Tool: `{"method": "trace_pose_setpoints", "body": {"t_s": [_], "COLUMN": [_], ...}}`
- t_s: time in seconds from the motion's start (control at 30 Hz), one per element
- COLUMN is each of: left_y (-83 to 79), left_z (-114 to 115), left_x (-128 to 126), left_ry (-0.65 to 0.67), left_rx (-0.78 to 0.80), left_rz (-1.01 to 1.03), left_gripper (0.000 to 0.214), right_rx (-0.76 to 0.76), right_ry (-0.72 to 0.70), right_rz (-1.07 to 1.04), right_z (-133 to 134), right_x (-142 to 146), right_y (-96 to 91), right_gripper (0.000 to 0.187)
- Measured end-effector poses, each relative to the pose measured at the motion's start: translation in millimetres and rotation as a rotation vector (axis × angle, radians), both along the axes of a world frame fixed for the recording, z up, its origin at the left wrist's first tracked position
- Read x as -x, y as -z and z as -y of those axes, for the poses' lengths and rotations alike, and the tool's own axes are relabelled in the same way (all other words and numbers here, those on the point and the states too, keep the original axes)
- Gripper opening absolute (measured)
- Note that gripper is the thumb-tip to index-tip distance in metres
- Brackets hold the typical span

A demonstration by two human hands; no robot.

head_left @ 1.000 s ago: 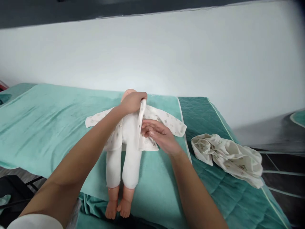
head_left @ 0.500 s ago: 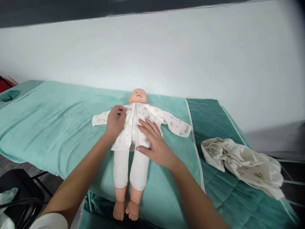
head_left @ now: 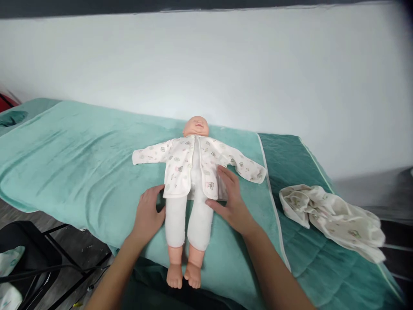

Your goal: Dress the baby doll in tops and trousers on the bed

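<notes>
doll [head_left: 189, 172] lies between left hand [head_left: 148, 214] and right hand [head_left: 232, 206], both spread flat, grasping nothing.

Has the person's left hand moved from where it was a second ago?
Yes. The left hand has slid down from the doll's collar to the teal towel beside its hip, toward the feet.

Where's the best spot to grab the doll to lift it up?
Probably round its middle, just under the shirt hem, one hand from each side. The doll lies flat on its back on the towel, arms spread, feet toward the person, so both sides are free. The left hand and right hand rest open by its hips.
</notes>
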State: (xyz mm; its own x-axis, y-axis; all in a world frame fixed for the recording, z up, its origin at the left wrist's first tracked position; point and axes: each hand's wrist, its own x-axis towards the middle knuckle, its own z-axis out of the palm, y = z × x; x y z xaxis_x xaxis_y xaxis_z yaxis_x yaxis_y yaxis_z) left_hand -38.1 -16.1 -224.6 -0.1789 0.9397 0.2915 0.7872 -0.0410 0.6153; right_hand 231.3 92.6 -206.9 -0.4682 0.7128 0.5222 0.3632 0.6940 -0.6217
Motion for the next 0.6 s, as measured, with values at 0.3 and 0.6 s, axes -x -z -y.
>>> {"method": "trace_pose_setpoints", "body": {"t_s": [0.3,0.6], "left_y": [-3.0,1.8], "left_z": [-37.6,-24.9], "left_x": [-18.3,-21.1], "left_ry": [-0.008,0.063], "left_rx": [-0.137,-0.521], "left_rz": [-0.003,-0.175], "left_gripper": [0.027,0.017], "right_rx": [0.216,0.097], "right_ry": [0.393,0.454], "right_rz": [0.014,0.095], "right_z": [11.3,20.8], "right_x": [-11.4,-0.3], "right_y": [24.2,20.7], "right_gripper": [0.039,0.058]}}
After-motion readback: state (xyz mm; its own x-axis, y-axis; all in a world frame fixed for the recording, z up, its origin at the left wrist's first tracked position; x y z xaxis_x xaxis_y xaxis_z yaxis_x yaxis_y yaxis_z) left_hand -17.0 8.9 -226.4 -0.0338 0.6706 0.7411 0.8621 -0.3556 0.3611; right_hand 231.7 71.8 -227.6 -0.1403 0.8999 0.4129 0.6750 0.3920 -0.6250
